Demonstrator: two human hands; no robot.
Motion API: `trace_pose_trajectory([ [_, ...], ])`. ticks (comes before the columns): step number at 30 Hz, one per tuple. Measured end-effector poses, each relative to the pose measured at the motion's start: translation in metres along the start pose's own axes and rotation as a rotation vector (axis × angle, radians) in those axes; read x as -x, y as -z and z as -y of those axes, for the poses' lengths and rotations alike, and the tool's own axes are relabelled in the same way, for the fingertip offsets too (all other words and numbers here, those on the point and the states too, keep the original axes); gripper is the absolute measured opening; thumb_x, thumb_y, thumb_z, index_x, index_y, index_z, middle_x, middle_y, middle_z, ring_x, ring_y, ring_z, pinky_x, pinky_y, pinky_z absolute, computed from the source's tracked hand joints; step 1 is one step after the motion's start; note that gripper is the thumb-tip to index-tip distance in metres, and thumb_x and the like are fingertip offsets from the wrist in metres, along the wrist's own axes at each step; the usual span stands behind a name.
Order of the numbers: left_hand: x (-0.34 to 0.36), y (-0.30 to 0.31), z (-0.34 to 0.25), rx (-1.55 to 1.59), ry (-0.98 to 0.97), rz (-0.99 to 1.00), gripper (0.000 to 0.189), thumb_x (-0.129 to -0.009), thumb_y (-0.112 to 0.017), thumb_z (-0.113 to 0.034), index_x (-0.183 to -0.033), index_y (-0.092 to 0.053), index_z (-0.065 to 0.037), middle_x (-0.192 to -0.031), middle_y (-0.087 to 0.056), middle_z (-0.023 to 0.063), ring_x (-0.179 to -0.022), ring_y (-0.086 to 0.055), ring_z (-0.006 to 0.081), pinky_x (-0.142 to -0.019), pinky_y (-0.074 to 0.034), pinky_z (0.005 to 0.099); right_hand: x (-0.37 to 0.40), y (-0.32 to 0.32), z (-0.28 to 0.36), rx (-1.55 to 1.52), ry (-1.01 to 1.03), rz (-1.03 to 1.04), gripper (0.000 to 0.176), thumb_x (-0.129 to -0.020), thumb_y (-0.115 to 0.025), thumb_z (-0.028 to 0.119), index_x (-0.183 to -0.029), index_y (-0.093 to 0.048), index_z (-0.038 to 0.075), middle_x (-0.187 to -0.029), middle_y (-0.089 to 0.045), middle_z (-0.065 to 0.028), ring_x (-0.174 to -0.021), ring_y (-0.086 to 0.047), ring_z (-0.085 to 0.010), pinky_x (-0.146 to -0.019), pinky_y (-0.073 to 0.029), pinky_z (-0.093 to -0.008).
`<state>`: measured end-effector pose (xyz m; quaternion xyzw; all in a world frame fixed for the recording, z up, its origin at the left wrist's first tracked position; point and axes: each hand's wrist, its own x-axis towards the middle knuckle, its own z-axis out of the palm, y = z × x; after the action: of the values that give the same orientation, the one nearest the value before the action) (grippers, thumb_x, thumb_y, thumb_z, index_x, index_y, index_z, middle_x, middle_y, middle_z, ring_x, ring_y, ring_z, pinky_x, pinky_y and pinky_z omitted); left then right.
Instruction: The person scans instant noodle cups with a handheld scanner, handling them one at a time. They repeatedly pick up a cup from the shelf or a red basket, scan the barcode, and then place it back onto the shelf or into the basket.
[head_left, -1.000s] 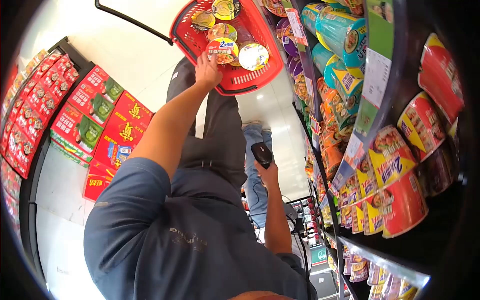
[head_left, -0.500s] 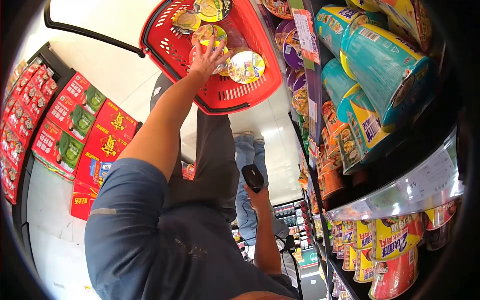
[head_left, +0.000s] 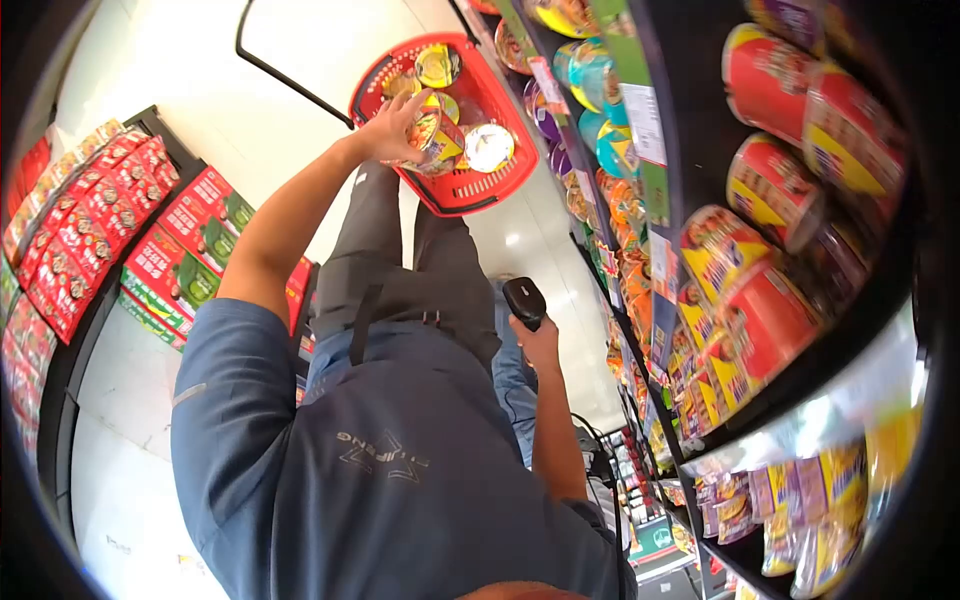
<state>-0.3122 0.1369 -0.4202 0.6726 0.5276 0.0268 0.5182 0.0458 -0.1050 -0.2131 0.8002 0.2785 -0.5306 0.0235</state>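
Note:
My left hand (head_left: 392, 130) reaches into a red shopping basket (head_left: 472, 203), its fingers curled around an instant noodle cup (head_left: 438, 138). That cup is tilted, with part of its printed side and rim showing. Other round noodle cups lie about it in the basket: one with a yellow lid (head_left: 436, 65) toward the far end and one with a bright, glare-washed lid (head_left: 489, 148) to the right. Low at my right side, my right hand (head_left: 536, 342) is wrapped around a black handheld device (head_left: 525, 302). A dark basket handle (head_left: 290, 80) sticks out to the left.
Shelves on the right hold red noodle cups (head_left: 765, 310), teal cups (head_left: 610, 140) and bagged packets (head_left: 815, 510). On the left stand a rack of red packets (head_left: 95, 225) and stacked red-green boxes (head_left: 185, 245). A person in blue jeans (head_left: 513, 390) stands close at my right.
My left hand has gone from spread fingers over a cup's lid to a grip around a cup, now tilted. The basket looks smaller and farther off, and the view has shifted along the shelves.

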Motion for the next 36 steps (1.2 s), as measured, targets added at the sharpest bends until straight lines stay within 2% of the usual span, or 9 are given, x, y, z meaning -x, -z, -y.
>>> trace_pose_trajectory([
  [5, 0.055, 0.097, -0.072, 0.264, -0.078, -0.039, 0.118, -0.056, -0.082, -0.039, -0.151, -0.017, -0.009, -0.148, -0.026, 0.0261, -0.138, -0.026, 0.0445, -0.112, -0.028, 0.0483, 0.014, 0.012, 0.045, 0.019, 0.356, -0.113, 0.026, -0.077, -0.077, 0.019, -0.090, -0.064, 0.000, -0.062, -0.058, -0.0017, -0.050, -0.050, -0.0089, -0.045, -0.039, -0.0267],
  [7, 0.077, 0.119, -0.098, 0.343, -0.070, -0.017, 0.118, -0.057, -0.082, -0.038, -0.151, -0.017, -0.008, -0.149, -0.025, 0.0258, -0.139, -0.026, 0.0429, -0.113, -0.028, 0.0478, 0.041, 0.023, 0.091, -0.074, 0.187, -0.015, 0.040, -0.075, -0.078, 0.025, -0.101, -0.067, -0.002, -0.087, -0.070, -0.0124, -0.080, -0.066, -0.0190, -0.074, -0.052, -0.0338],
  [12, 0.123, 0.157, -0.178, 0.328, -0.263, -0.211, 0.118, -0.056, -0.084, -0.030, -0.150, -0.017, -0.005, -0.145, -0.025, 0.0239, -0.134, -0.031, 0.0376, -0.104, -0.040, 0.0446, 0.100, 0.041, 0.177, -0.351, 0.326, 0.110, 0.028, -0.078, -0.078, 0.024, -0.090, -0.067, 0.002, -0.065, -0.060, -0.0003, -0.054, -0.053, -0.0070, -0.051, -0.041, -0.0248],
  [17, 0.146, 0.152, -0.227, 0.175, -0.495, -0.398, 0.120, -0.053, -0.085, -0.026, -0.149, -0.017, -0.005, -0.142, -0.025, 0.0258, -0.134, -0.031, 0.0382, -0.106, -0.036, 0.0441, 0.114, 0.046, 0.197, -0.571, 0.509, 0.136, 0.028, -0.079, -0.077, 0.024, -0.092, -0.064, 0.002, -0.064, -0.058, -0.0005, -0.054, -0.053, -0.0085, -0.050, -0.042, -0.0260],
  [18, 0.149, 0.151, -0.236, 0.179, -0.518, -0.392, 0.120, -0.051, -0.085, -0.025, -0.149, -0.018, -0.006, -0.143, -0.022, 0.0278, -0.134, -0.029, 0.0412, -0.108, -0.034, 0.0458, 0.119, 0.050, 0.202, -0.616, 0.509, 0.161, 0.022, -0.081, -0.074, 0.013, -0.095, -0.063, 0.002, -0.072, -0.060, -0.0021, -0.058, -0.054, -0.0086, -0.052, -0.044, -0.0249],
  [22, 0.157, 0.148, -0.257, 0.045, -0.577, -0.368, 0.120, -0.050, -0.086, -0.026, -0.148, -0.019, -0.007, -0.145, -0.020, 0.0290, -0.135, -0.026, 0.0440, -0.109, -0.033, 0.0472, 0.127, 0.053, 0.202, -0.847, 0.571, 0.181, 0.023, -0.083, -0.073, 0.010, -0.100, -0.062, 0.001, -0.079, -0.061, -0.0027, -0.060, -0.055, -0.0075, -0.049, -0.044, -0.0240],
  [25, 0.159, 0.148, -0.269, -0.035, -0.589, -0.397, 0.121, -0.050, -0.085, -0.025, -0.149, -0.017, -0.004, -0.147, -0.021, 0.0234, -0.134, -0.030, 0.0350, -0.095, -0.043, 0.0402, 0.128, 0.051, 0.191, -0.874, 0.583, 0.131, 0.022, -0.084, -0.072, 0.010, -0.100, -0.061, 0.001, -0.081, -0.061, -0.0027, -0.060, -0.054, -0.0074, -0.049, -0.044, -0.0240],
  [33, 0.150, 0.153, -0.310, 0.091, -0.542, -0.357, 0.120, -0.056, -0.085, -0.030, -0.149, -0.015, -0.003, -0.146, -0.022, 0.0214, -0.131, -0.035, 0.0323, -0.096, -0.045, 0.0394, 0.136, 0.043, 0.164, -0.965, 0.600, -0.006, 0.026, -0.083, -0.075, 0.018, -0.097, -0.063, 0.000, -0.065, -0.058, -0.0009, -0.052, -0.050, -0.0072, -0.047, -0.040, -0.0251],
  [36, 0.114, 0.158, -0.330, 0.082, -0.583, -0.422, 0.117, -0.055, -0.085, -0.033, -0.146, -0.019, -0.001, -0.137, -0.032, 0.0250, -0.129, -0.035, 0.0386, -0.106, -0.034, 0.0462, 0.140, 0.039, 0.154, -0.959, 0.557, -0.021, 0.024, -0.083, -0.074, 0.020, -0.090, -0.062, 0.001, -0.064, -0.057, -0.0010, -0.052, -0.050, -0.0079, -0.048, -0.040, -0.0262],
])
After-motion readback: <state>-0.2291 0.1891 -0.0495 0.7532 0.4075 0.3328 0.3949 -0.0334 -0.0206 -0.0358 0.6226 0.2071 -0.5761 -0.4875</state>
